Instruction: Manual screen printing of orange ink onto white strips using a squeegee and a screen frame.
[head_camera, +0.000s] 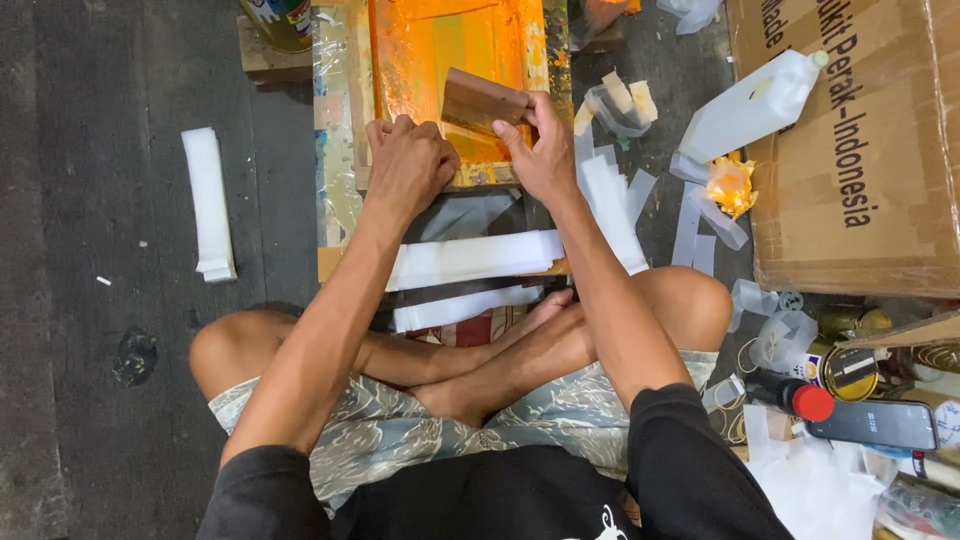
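Dark floor; orange screen frame (455, 60) long axis away; right hand (545, 150) fingers clamp squeegee (483, 103); left hand (408, 165) fisted on frame edge.

The dark grey floor (100, 380) carries everything. At left a stack of white strips (208, 203) lies alone, with a dark stain (134, 357) nearer the knee. A wooden frame (340, 120) with an orange screen rests ahead of the crossed legs. To the right lie loose white strips (610, 200), a white jug (752, 106) on its side, a cardboard box (850, 180), tins (850, 372) and a phone (872, 424).
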